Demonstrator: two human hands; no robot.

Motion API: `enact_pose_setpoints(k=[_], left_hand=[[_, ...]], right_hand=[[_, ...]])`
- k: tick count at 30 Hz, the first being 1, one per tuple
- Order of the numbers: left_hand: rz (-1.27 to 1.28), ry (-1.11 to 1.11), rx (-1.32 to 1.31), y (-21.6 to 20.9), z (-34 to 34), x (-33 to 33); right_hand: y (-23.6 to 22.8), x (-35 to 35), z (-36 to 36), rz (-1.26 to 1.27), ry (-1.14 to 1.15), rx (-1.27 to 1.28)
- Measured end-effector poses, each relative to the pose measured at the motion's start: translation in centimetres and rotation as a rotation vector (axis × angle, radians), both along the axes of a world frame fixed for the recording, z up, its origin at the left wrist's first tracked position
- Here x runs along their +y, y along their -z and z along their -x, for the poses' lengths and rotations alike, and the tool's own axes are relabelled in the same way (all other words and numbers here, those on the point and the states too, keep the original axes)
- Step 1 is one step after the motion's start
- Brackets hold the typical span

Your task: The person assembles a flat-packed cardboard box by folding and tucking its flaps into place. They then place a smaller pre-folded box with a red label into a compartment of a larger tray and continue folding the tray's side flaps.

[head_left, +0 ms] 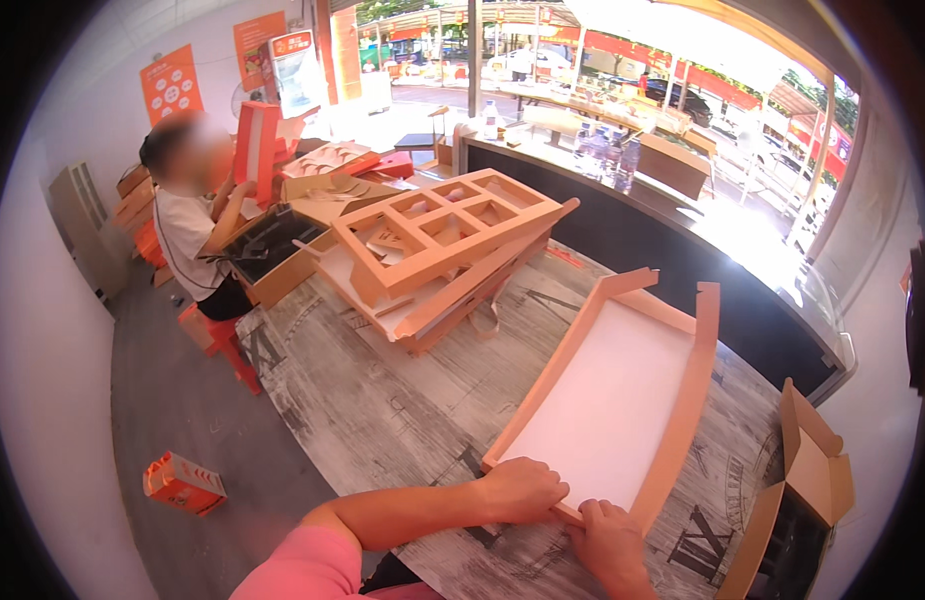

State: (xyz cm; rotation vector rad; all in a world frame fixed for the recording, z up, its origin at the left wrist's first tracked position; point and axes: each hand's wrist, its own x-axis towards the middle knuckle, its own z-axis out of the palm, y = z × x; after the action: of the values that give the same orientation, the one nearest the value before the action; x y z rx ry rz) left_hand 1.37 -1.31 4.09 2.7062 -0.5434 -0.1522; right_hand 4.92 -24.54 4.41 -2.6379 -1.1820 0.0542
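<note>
A shallow cardboard tray [614, 375] with a white inside lies on the table in front of me. Its long side walls stand up, and at the far end the corner flaps stick out loose. My left hand [522, 490] grips the near left corner of the tray, fingers curled over the wall. Beside it, my right hand [610, 545] closes on the near end wall, thumb and fingers at its edge. The two hands are close together on that near edge.
Cardboard dividers with square openings [447, 225] lie on stacked trays at the table's [382, 410] far side. An open box [802, 480] stands at the right. Beyond the left end, a person [187, 210] holds a red box. An orange carton [184, 484] lies on the floor.
</note>
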Motion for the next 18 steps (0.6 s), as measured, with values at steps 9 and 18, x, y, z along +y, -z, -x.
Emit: enact_pose_setpoints(k=[9, 18], left_hand=[[-0.082, -0.117, 0.015, -0.7, 1.6, 2.5], [-0.081, -0.125, 0.039, -0.9, 1.2, 2.3]], right_hand=[[-2.5, -2.2, 0.2, 0.118, -0.022, -0.145], [-0.9, -3.3, -1.0, 0.006, -0.107, -0.139]])
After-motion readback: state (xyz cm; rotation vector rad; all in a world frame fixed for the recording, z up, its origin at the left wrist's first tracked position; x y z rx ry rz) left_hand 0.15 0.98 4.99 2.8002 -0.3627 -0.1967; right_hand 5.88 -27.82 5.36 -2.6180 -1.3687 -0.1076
